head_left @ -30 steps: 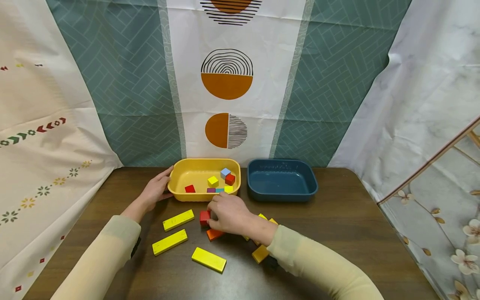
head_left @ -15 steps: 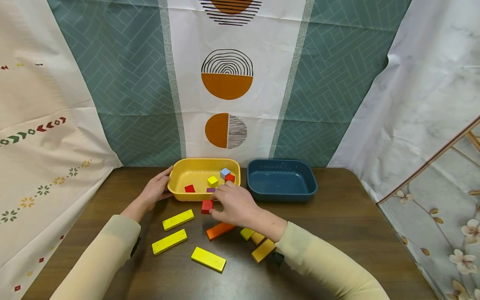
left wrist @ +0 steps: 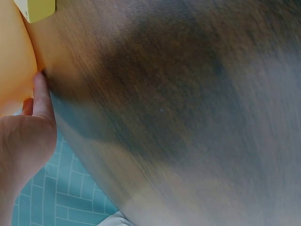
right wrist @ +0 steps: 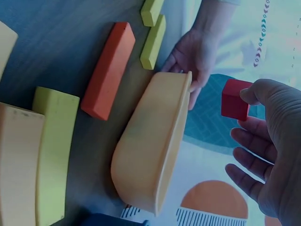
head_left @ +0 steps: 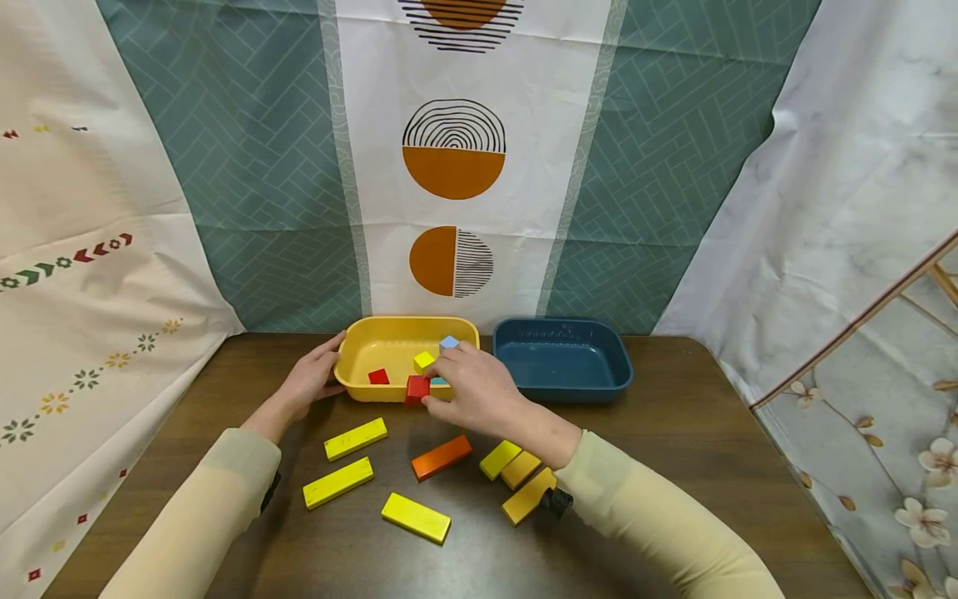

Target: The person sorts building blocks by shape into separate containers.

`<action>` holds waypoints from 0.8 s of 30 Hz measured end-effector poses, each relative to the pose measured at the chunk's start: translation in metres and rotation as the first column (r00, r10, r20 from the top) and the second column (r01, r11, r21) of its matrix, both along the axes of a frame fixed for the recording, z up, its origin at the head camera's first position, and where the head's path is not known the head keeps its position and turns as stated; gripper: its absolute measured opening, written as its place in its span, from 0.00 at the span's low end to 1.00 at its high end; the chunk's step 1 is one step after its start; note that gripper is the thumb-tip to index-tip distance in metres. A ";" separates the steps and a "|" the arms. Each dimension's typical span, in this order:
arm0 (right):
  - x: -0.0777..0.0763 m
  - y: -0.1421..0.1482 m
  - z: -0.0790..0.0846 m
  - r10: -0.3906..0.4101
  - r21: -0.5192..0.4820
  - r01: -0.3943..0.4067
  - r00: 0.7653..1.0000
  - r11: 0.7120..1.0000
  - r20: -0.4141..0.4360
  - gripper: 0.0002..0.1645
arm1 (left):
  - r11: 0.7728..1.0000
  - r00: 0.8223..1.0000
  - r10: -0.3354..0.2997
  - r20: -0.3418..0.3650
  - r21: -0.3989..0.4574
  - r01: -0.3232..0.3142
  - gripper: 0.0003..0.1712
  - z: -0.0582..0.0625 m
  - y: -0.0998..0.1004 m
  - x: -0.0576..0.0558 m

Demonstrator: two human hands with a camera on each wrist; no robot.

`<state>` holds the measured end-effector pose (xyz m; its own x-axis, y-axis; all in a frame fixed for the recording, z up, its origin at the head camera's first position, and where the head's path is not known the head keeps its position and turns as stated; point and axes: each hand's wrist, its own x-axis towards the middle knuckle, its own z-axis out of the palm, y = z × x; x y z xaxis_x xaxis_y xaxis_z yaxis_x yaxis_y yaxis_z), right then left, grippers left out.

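My right hand [head_left: 479,391] pinches a red cube [head_left: 417,389] between thumb and fingertips, at the front rim of the yellow bin [head_left: 374,353]. In the right wrist view, the cube [right wrist: 233,101] hangs in the air, with the other fingers spread below it. My left hand [head_left: 305,384] rests against the bin's left end. Its fingers lie straight along the outer wall in the left wrist view. Inside the bin are a red block [head_left: 379,377], a yellow cube [head_left: 423,361] and a light blue cube [head_left: 449,343]; my right hand covers part of the bin.
A dark blue bin [head_left: 563,358] stands right of the yellow one. On the wooden table [head_left: 659,491] lie an orange block [head_left: 441,457], several yellow blocks [head_left: 416,517] and tan blocks [head_left: 528,497] near the right wrist. Patterned cloth [head_left: 456,249] hangs behind the table.
My right hand has lifted the red cube off the table and moved it up and forward to the yellow bin's front rim, uncovering the orange block. My left hand stays put.
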<state>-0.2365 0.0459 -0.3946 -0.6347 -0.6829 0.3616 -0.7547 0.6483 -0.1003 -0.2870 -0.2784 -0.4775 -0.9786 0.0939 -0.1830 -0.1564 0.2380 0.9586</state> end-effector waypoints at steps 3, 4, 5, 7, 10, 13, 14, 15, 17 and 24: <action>-0.003 0.001 0.003 -0.006 -0.020 0.006 1.000 1.000 0.001 0.17 | 1.000 1.000 0.000 0.000 0.002 0.000 0.34 0.000 0.000 0.000; -0.004 0.001 0.003 -0.008 -0.026 0.008 1.000 1.000 -0.002 0.17 | 1.000 1.000 0.000 0.000 0.002 0.000 0.34 0.000 0.000 0.000; -0.005 0.001 0.004 -0.008 -0.032 0.008 1.000 0.999 -0.002 0.17 | 1.000 1.000 0.001 0.000 0.001 -0.001 0.34 0.000 0.000 0.000; -0.007 0.001 0.004 -0.010 -0.043 0.009 1.000 0.999 -0.007 0.16 | 1.000 1.000 0.002 0.000 0.001 -0.002 0.34 0.000 0.000 0.001; -0.010 0.000 0.006 -0.018 -0.055 0.018 1.000 0.998 -0.007 0.16 | 1.000 1.000 0.002 -0.001 -0.004 -0.002 0.34 0.000 0.001 0.001; -0.013 0.000 0.009 -0.030 -0.056 0.030 1.000 0.998 -0.007 0.17 | 1.000 1.000 0.001 0.000 -0.004 -0.001 0.34 0.000 0.001 0.000; -0.014 -0.001 0.010 -0.033 -0.058 0.033 0.999 0.998 -0.006 0.17 | 1.000 1.000 0.001 -0.001 -0.006 -0.001 0.34 0.000 0.001 0.000; -0.016 -0.001 0.011 -0.035 -0.059 0.035 0.999 0.998 -0.001 0.18 | 1.000 1.000 0.001 0.000 -0.006 -0.001 0.34 -0.001 0.001 0.000; -0.018 -0.002 0.013 -0.040 -0.062 0.040 0.999 0.997 0.005 0.18 | 1.000 1.000 0.002 0.001 -0.006 -0.002 0.34 -0.001 0.000 0.000; -0.029 -0.009 0.017 -0.078 -0.058 0.079 0.997 0.995 0.017 0.20 | 1.000 1.000 0.006 0.005 -0.008 -0.006 0.33 0.000 0.001 0.000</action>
<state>-0.2651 0.0369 -0.3775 -0.6911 -0.6087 0.3898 -0.6998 0.6983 -0.1504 -0.2870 -0.2775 -0.4778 -0.9783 0.0861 -0.1882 -0.1623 0.2448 0.9559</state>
